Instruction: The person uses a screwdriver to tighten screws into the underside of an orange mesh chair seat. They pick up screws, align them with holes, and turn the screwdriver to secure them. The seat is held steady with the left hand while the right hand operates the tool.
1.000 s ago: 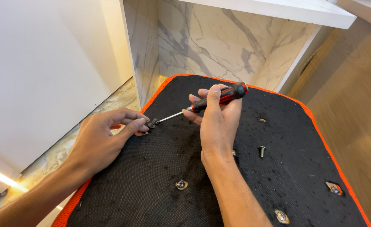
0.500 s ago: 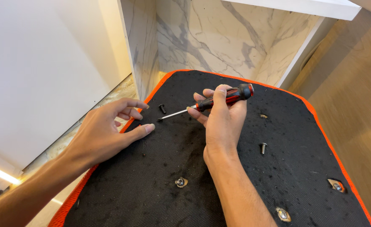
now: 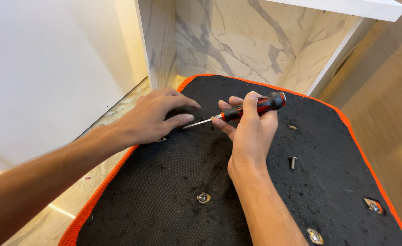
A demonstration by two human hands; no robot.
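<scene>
— Moved? Left hand (image 3: 157, 116) has slid in, fingers curled over the screwdriver's tip.
— Right hand (image 3: 251, 130) grips one red-black screwdriver (image 3: 251, 107); one loose bolt (image 3: 292, 161) stands beside it on the black pad (image 3: 337, 182).

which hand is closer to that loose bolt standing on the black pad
Right. The right hand, holding the screwdriver, sits just left of the bolt. The left hand is further away, past the right hand at the pad's left edge.
</scene>
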